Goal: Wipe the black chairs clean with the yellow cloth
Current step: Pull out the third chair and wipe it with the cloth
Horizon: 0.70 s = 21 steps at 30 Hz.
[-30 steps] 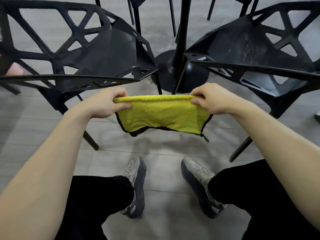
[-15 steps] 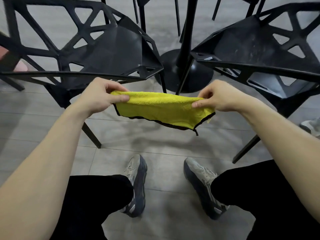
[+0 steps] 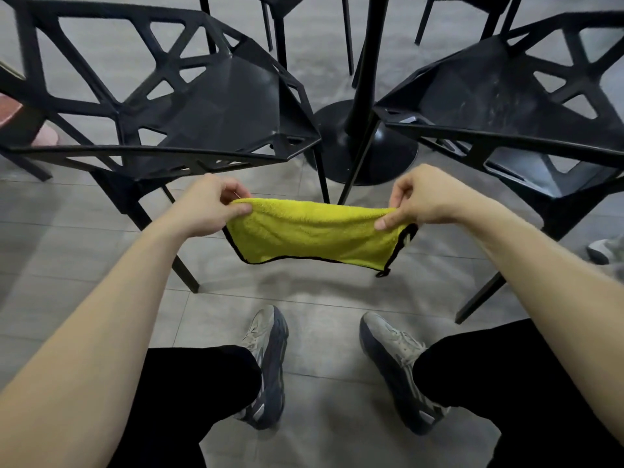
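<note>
You pinch the yellow cloth (image 3: pixel 317 231) stretched between your left hand (image 3: pixel 209 206) and right hand (image 3: pixel 418 197), off both black chairs (image 3: pixel 209 106), so by my reading no wiping has begun.

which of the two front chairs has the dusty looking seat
The right chair: its seat shows pale scuffs and dusty streaks, while the left chair has a seat that looks smooth and evenly dark.

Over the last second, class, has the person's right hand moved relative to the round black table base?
Cannot tell. The right hand pinches the yellow cloth just below the table base, much as before; the small shift could be the head camera's.
</note>
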{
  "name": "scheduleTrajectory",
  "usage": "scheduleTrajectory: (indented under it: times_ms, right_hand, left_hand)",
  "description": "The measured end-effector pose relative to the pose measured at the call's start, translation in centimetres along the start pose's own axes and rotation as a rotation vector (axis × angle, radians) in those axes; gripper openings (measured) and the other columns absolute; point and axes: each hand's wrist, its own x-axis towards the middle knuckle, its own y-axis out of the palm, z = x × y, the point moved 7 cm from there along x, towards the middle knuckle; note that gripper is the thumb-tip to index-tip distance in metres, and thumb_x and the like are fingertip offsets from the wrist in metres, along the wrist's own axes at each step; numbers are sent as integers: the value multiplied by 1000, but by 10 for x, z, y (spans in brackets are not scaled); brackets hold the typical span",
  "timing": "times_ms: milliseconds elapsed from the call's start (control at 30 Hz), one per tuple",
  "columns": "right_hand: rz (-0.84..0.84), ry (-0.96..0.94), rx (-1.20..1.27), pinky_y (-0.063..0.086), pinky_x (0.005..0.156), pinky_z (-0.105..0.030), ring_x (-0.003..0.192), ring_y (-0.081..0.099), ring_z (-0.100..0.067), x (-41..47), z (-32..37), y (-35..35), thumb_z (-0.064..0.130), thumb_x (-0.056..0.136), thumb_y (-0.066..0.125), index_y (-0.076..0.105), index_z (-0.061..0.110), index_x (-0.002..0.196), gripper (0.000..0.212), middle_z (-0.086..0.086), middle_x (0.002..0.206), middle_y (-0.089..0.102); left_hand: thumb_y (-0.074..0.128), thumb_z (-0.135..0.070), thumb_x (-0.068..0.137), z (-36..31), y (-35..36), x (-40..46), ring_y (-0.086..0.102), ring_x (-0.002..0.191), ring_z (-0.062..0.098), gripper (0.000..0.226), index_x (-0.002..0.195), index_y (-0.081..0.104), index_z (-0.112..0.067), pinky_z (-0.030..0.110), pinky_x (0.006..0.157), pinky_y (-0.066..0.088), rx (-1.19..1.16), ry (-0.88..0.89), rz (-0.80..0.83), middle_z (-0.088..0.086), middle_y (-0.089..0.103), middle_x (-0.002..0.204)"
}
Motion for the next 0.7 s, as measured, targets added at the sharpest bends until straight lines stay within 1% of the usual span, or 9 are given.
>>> scheduleTrajectory:
  times_ms: [33, 133, 200, 367, 500, 533, 600, 633, 700]
  right_hand:
    - [40, 28, 54, 50, 48, -20, 52, 64, -8, -2, -1, 3, 42, 60, 102, 76, 13, 80, 44, -1, 67, 72]
    - [234, 135, 245, 56, 53, -23, 60, 67, -13, -13, 0, 28, 41, 75, 94, 78, 7, 89, 40, -6, 73, 73]
    - [295, 184, 418, 57, 53, -24, 59, 65, -15, -17, 6, 48, 32, 87, 87, 75, 5, 92, 30, -9, 73, 69]
    - [340, 280, 989, 68, 70, -33, 68, 77, -22, -26, 38, 88, 11, 97, 74, 71, -6, 118, 27, -17, 93, 78]
    - [348, 231, 1259, 66, 82, -33, 83, 79, -23, -33, 59, 92, 6, 102, 66, 71, -2, 118, 19, -16, 106, 79]
    - [362, 213, 1286, 66, 84, -34, 90, 80, -25, -35, 61, 88, 1, 102, 63, 70, -4, 121, 21, -18, 112, 78]
    - [384, 164, 1235, 64, 92, -41, 103, 79, -32, -36, 61, 76, -8, 100, 59, 67, -8, 125, 26, -22, 116, 77]
    - [349, 125, 1109, 64, 92, -43, 103, 79, -32, -35, 57, 69, -8, 98, 62, 66, -8, 125, 28, -23, 113, 78]
    - [74, -18, 578, 63, 95, -44, 102, 77, -26, -29, 44, 46, 5, 90, 79, 63, -2, 130, 43, -17, 114, 78]
  left_hand:
    - [79, -22, 99, 2, 1, 1, 74, 100, 26, 3, 99, 77, -25, 45, 96, 60, -25, -27, -2, 5, 80, 101]
    - [72, -30, 104, -7, 14, -2, 62, 85, 17, 15, 96, 76, -19, 33, 74, 49, -105, -97, 30, 3, 74, 93]
    - [68, -29, 106, -22, 26, -7, 56, 81, 14, 17, 96, 74, -17, 30, 68, 43, -126, -95, 54, 0, 67, 88]
    - [71, -23, 104, -81, 57, -23, 58, 75, 12, 8, 112, 70, -20, 27, 70, 47, -180, 191, 108, -1, 67, 85]
    - [86, -53, 86, -100, 69, -32, 71, 91, 12, 40, 117, 68, -35, 29, 80, 58, -225, 252, 210, -5, 74, 102]
    - [91, -51, 80, -100, 66, -32, 71, 95, 11, 47, 118, 67, -36, 32, 84, 60, -176, 267, 188, -6, 74, 106]
    - [87, -35, 80, -98, 59, -30, 71, 95, 14, 42, 117, 68, -34, 41, 87, 61, -111, 293, 105, -8, 74, 104]
    - [78, -29, 80, -97, 55, -29, 71, 94, 16, 36, 115, 68, -33, 43, 86, 60, -110, 302, 73, -8, 74, 101]
    - [67, -21, 80, -100, 52, -30, 69, 92, 16, 36, 114, 68, -34, 41, 85, 58, -101, 308, 41, -10, 73, 98]
